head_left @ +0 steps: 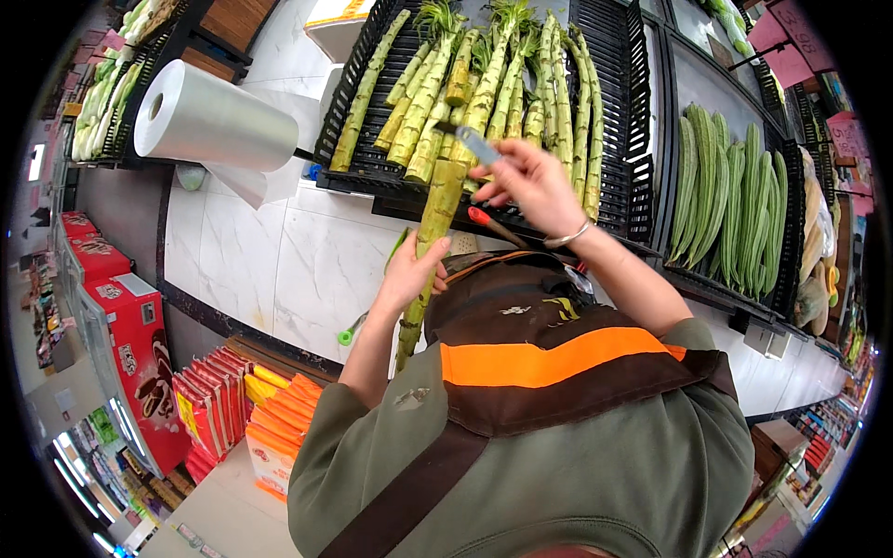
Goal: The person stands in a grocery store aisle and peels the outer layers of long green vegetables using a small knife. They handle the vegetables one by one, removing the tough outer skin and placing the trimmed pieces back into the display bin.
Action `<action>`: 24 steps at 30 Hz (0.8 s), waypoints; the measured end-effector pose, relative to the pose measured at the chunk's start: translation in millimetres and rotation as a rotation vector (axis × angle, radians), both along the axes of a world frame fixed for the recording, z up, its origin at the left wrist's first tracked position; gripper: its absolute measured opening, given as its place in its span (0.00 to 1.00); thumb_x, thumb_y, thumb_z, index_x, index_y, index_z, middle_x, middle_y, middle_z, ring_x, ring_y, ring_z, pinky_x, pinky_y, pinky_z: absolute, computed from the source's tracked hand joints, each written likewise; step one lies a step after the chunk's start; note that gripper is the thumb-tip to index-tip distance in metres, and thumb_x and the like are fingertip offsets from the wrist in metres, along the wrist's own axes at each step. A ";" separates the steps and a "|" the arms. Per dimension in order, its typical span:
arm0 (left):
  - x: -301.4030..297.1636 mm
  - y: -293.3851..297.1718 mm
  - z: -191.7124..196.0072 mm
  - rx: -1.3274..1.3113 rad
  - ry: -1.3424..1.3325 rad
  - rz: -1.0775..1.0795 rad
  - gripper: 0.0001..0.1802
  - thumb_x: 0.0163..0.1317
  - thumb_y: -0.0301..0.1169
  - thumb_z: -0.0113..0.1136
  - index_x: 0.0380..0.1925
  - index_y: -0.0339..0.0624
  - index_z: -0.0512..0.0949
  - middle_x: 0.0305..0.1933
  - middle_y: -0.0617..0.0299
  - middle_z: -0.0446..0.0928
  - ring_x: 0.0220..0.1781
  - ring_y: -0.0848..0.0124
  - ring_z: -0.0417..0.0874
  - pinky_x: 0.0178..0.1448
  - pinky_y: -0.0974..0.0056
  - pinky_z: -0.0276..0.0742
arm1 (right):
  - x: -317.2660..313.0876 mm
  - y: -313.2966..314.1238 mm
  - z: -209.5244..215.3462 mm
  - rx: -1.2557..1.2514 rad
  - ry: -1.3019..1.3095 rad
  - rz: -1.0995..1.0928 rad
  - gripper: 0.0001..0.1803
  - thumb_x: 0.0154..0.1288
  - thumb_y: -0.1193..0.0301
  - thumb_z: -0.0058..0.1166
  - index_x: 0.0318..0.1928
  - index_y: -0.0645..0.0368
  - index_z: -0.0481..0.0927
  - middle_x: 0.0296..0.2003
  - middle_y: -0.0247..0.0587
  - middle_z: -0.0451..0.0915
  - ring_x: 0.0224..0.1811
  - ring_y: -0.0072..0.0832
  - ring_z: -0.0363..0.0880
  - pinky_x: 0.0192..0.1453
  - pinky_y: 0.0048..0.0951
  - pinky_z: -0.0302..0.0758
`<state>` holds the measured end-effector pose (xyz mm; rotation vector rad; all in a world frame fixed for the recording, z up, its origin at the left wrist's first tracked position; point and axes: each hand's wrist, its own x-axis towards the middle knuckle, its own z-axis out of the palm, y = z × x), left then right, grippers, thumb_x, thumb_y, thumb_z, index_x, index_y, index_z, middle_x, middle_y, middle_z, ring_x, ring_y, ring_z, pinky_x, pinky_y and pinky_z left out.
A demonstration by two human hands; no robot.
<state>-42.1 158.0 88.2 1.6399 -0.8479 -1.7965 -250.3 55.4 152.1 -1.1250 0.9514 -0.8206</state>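
Observation:
My left hand (414, 272) is wrapped round a thick celtuce stalk (441, 200), which stands tilted in front of my apron (521, 307), its upper end at the crate's near edge. Just above that end, my right hand (532, 189) is closed on a small grey tool (478, 146) with a dark end. The tool is blurred, and I cannot tell if it is a knife or a peeler. Behind both hands, several celtuce stalks (423, 112) lie side by side in a black slatted crate (616, 93), some with leafy tops.
Ridged green gourds (702, 186) fill a crate to the right. A roll of clear plastic bags (214, 116) hangs at left. A red-tipped stick (493, 223) rests near the crate edge. Red and orange packets (279, 428) stand at lower left, beside a red freezer (135, 363).

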 end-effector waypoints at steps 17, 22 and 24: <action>-7.1 13.9 15.2 -0.296 -0.240 0.012 0.31 0.54 0.38 0.67 0.53 0.34 0.66 0.33 0.58 0.79 0.26 0.73 0.80 0.28 0.68 0.78 | 2.4 37.2 -3.6 -0.763 0.946 0.452 0.15 0.69 0.60 0.46 0.36 0.60 0.66 0.19 0.47 0.77 0.22 0.47 0.78 0.22 0.41 0.71; -16.6 13.5 37.8 -0.318 -0.230 0.027 0.24 0.56 0.37 0.66 0.45 0.35 0.70 0.31 0.57 0.79 0.29 0.70 0.81 0.29 0.66 0.77 | 1.4 34.9 -12.2 -1.028 0.837 0.294 0.09 0.61 0.70 0.52 0.37 0.59 0.68 0.26 0.44 0.74 0.27 0.46 0.77 0.27 0.43 0.70; -15.9 12.5 37.5 -0.355 -0.291 0.008 0.21 0.55 0.36 0.66 0.41 0.35 0.70 0.31 0.55 0.79 0.30 0.67 0.82 0.32 0.63 0.77 | 3.8 40.7 -7.3 -0.902 0.924 0.344 0.08 0.59 0.72 0.52 0.36 0.60 0.69 0.25 0.42 0.73 0.27 0.45 0.76 0.29 0.43 0.71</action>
